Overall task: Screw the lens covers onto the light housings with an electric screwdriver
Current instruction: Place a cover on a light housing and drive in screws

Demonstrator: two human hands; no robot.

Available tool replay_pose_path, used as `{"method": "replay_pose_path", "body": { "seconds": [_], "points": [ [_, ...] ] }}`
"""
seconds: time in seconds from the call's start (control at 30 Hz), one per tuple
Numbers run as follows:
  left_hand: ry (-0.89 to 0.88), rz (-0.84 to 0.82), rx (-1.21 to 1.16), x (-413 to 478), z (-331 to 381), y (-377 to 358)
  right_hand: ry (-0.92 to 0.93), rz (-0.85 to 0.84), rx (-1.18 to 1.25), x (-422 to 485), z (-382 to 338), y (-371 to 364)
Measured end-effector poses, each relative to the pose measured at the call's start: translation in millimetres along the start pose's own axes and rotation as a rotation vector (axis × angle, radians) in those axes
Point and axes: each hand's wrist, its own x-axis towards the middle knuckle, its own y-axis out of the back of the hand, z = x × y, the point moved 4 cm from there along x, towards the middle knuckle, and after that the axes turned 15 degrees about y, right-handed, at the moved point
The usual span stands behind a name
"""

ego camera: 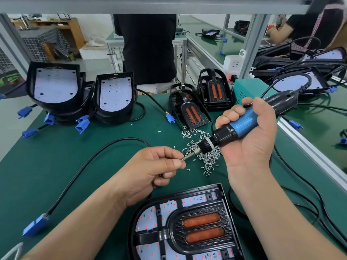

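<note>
My right hand (249,132) grips a blue and black electric screwdriver (242,124), its bit pointing left and down. My left hand (155,169) pinches a small screw (181,160) right at the bit's tip. Behind the bit lies a loose pile of silver screws (202,147) on the green mat. Near the front edge sits a black light housing (142,218) with a white LED board, and a black lens cover (202,228) with two orange lenses lies in it.
Two stacks of open housings (54,87) (114,96) with blue connectors stand at the back left. Spare lens covers (191,113) (216,91) are stacked behind the screws. A black cable (90,162) ends in a blue plug (35,225). A person stands behind the bench.
</note>
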Motion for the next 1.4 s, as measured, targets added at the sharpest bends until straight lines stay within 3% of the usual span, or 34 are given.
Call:
{"method": "replay_pose_path", "body": {
  "seconds": [0.27,0.63,0.93,1.4],
  "points": [
    [-0.012,0.017,0.015,-0.5,-0.4,-1.1,-0.005,-0.014,-0.030,0.5,0.2,1.2],
    [-0.085,0.191,0.088,3.0,0.9,5.7,0.066,0.026,-0.192,-1.5,4.8,5.7],
    [-0.047,0.148,0.067,1.1,-1.0,4.4,-0.017,0.183,-0.137,3.4,12.1,23.6],
    [0.087,0.041,0.130,-13.2,3.7,-1.6,-0.027,0.194,0.031,10.0,-11.4,17.2]
  ]
}}
